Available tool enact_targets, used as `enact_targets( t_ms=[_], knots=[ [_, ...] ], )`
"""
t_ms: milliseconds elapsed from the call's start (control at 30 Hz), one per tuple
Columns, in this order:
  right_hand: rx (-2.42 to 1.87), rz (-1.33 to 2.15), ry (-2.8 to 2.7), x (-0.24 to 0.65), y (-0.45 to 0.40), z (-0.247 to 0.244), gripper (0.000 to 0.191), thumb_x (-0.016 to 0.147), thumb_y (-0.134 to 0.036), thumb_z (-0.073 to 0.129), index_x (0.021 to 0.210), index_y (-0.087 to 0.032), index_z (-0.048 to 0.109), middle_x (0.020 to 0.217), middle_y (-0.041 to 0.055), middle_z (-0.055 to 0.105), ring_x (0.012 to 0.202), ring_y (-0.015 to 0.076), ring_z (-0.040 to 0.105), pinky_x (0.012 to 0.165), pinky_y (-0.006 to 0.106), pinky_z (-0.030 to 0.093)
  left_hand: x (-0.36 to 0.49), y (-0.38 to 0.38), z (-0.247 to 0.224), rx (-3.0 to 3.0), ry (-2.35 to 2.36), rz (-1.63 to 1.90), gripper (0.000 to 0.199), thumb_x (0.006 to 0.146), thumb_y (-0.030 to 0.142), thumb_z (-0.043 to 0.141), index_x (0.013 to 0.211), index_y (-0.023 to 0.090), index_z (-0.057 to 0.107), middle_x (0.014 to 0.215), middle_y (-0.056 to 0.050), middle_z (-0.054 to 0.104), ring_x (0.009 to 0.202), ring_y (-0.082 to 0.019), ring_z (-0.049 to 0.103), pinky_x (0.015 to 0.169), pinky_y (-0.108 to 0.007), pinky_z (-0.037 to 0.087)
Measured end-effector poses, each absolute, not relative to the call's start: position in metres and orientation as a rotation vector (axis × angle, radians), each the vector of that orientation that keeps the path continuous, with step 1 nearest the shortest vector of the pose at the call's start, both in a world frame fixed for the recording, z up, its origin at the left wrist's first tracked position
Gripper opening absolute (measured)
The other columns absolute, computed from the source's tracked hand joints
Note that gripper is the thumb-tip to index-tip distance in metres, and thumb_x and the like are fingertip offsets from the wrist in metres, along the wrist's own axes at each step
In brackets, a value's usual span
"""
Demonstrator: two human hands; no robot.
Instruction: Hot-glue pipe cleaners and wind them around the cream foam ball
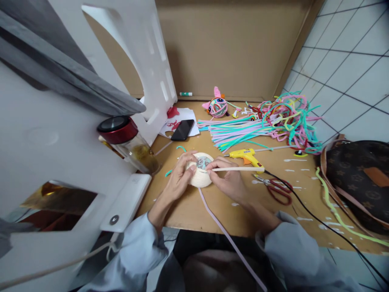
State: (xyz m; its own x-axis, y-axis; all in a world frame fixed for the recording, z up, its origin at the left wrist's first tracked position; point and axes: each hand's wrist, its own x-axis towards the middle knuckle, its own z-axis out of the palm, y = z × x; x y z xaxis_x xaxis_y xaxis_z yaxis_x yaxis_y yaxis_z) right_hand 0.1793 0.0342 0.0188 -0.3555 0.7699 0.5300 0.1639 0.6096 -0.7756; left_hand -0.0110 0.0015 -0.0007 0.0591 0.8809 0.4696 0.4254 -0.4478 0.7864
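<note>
My left hand [178, 177] is closed around the left side of a cream round ball [199, 181], which looks wrapped in fuzzy pipe cleaner. Through a gap at its top shows a clear or silvery inside [203, 162]. Between the fingertips of my right hand [229, 181] a cream pipe cleaner [246, 168] is pinched against the ball's right edge, its free end pointing right. A lavender pipe cleaner [219, 223] runs from under the ball over the table edge toward my lap. Short teal pieces [181, 148] lie just behind my left hand.
A yellow glue gun [247, 155] with a black cord lies right of my hands, beside red-handled scissors [278, 190]. Behind are a pipe cleaner bundle [240, 132], a pink decorated ball [218, 107] and a phone [182, 129]. A bottle [141, 156] stands left, a brown bag [358, 182] right.
</note>
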Motion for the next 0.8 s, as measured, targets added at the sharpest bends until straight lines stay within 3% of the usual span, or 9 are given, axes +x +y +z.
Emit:
enact_targets(
  t_ms=[167,400,800],
  knots=[
    [-0.759,0.783,-1.851,0.1792,0.0349,0.0175,0.011,0.080,-0.016,0.061,0.076,-0.023,0.069,0.078,0.0002,0.069,0.074,0.0153,0.064,0.068,0.027,0.049,-0.0114,0.0013,-0.0036,1.856,1.286,1.395,0.020,0.099,0.038,0.047,0.113,0.024,0.050,0.135,-0.011,0.059,0.127,-0.024,0.056,0.109,-0.042,0.044],
    [-0.763,0.801,-1.851,0.1794,0.0352,0.0148,0.010,0.080,-0.015,0.062,0.078,-0.022,0.070,0.078,-0.0001,0.067,0.074,0.0149,0.063,0.067,0.026,0.047,-0.0112,0.0011,-0.0026,1.852,1.291,1.385,0.017,0.100,0.039,0.047,0.104,0.023,0.051,0.135,-0.011,0.059,0.127,-0.025,0.056,0.109,-0.042,0.044],
    [-0.780,0.808,-1.857,0.1793,0.0348,0.0144,0.011,0.080,-0.015,0.062,0.078,-0.023,0.069,0.078,-0.0007,0.067,0.074,0.0149,0.064,0.066,0.026,0.046,-0.0120,0.0027,-0.0078,1.813,1.204,1.451,0.028,0.099,0.038,0.049,0.123,0.024,0.044,0.135,-0.011,0.057,0.127,-0.024,0.055,0.110,-0.042,0.043]
  ],
)
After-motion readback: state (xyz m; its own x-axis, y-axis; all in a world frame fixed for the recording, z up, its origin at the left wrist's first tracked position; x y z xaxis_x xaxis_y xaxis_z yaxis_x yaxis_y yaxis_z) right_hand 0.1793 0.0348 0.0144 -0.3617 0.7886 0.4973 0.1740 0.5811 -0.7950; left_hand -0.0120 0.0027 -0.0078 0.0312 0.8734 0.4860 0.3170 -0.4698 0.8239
